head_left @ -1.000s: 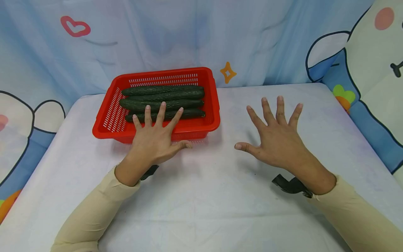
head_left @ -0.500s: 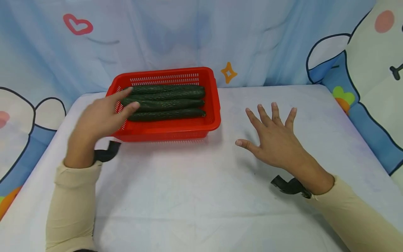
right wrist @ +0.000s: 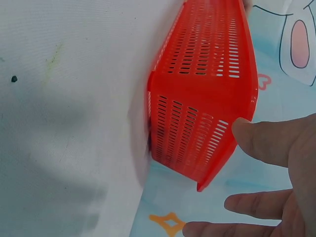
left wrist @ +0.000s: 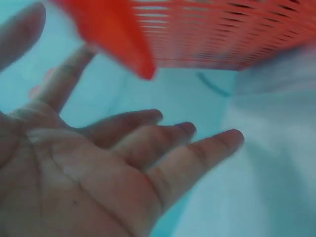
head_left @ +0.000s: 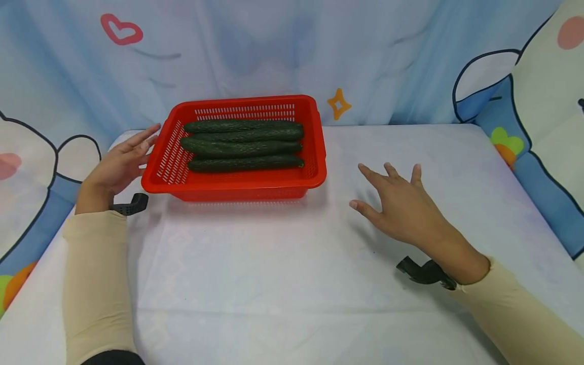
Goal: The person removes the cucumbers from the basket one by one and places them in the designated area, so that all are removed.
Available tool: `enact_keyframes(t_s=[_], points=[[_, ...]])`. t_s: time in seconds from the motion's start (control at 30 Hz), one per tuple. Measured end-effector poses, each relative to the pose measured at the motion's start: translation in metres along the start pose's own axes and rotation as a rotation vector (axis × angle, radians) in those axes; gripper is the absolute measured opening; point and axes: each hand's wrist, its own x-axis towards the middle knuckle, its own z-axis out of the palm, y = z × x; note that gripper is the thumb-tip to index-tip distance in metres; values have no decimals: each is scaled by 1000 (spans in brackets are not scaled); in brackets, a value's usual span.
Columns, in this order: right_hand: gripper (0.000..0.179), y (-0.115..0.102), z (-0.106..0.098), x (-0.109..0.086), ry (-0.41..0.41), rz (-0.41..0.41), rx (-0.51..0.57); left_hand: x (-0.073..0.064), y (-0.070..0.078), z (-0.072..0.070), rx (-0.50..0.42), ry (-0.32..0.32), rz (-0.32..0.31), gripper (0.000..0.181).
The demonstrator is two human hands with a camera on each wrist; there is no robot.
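Observation:
Several dark green cucumbers (head_left: 242, 148) lie side by side in a red slotted plastic basket (head_left: 237, 193) near the back of the table. At the basket's left end, my left hand (head_left: 119, 165) is beside the rim with its fingers extended and nothing held. In the left wrist view the palm (left wrist: 74, 173) faces up below the basket's rim (left wrist: 118, 39); whether a finger touches it I cannot tell. To the right of the basket, my right hand (head_left: 406, 210) hovers over the table with fingers spread, holding nothing and apart from the basket.
A white cloth covers the table (head_left: 255, 274). Behind it hangs a pale blue printed curtain (head_left: 255, 50) with cartoon figures at both sides. Each wrist carries a black strap mount, such as the right strap (head_left: 426, 271).
My left hand has swung left from in front of the basket to its left end. The right hand has tilted a little, staying nearly in place. The cucumbers have not moved within the basket.

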Motion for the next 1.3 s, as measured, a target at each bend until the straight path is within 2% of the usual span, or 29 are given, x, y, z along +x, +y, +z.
enact_keyframes(t_s=[0.13,0.2,0.27,0.47,0.6,0.73,0.87,1.03,1.13,1.3], points=[[77,-1,2,1,-7,-1,0,6,-14,1,-69,-64,2,56],[76,-2,2,1,-7,-6,3,7,-14,4,-74,-67,-14,61],[76,-3,2,2,-11,-12,3,6,-12,7,-49,-50,-32,66],[72,-7,3,2,-12,-27,1,6,-4,16,114,7,-90,75],[68,-10,4,2,-9,-43,5,6,-5,16,126,6,-101,76],[62,-12,7,1,2,-66,22,9,-7,15,132,-15,-81,77],[50,-15,11,-1,91,-100,43,13,-9,17,127,-27,-63,77],[30,-20,13,-3,325,-181,101,18,-7,21,123,-22,-64,78],[22,-25,10,0,436,-224,127,20,-7,20,135,-19,-70,80],[19,-44,-2,16,476,-268,176,18,-8,17,146,5,-94,81]])
